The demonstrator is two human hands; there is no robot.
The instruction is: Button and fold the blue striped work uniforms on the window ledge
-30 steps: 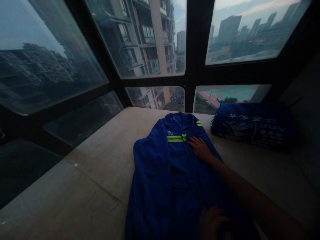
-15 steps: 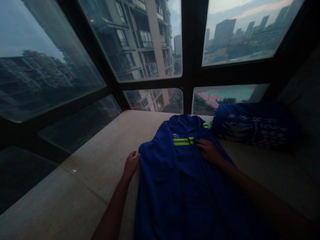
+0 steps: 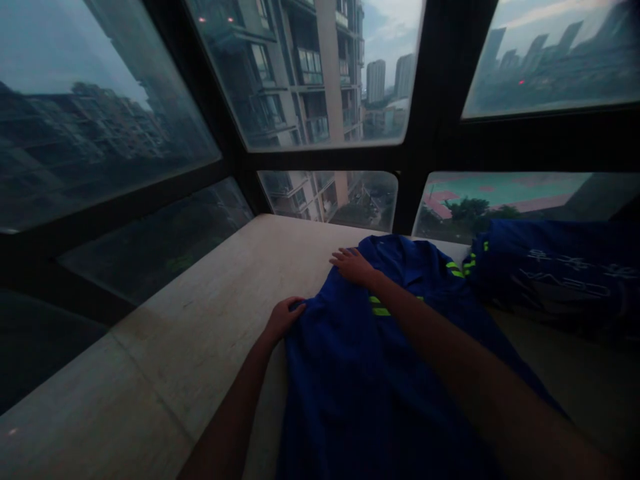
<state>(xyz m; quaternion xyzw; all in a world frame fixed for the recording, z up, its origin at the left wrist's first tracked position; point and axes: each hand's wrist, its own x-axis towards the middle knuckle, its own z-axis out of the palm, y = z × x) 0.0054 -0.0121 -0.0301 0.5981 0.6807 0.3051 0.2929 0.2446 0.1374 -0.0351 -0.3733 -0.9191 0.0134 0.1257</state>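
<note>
With the left hand (image 3: 283,320), touching a blue long-sleeved cloth jacket (image 3: 345,373), spread toward five o'clock on a pale stone ledge (image 3: 220,287); cannot tell if grasping. Resting the right hand (image 3: 354,267), with unclenched grip, upon its shoulder.

This looks like a home high up, at a big window (image 3: 387,33) with dark frames (image 3: 435,100) and a pale sill (image 3: 250,267); outside stand tall flats (image 3: 327,67), with a green and pink court (image 3: 520,192) below
</note>
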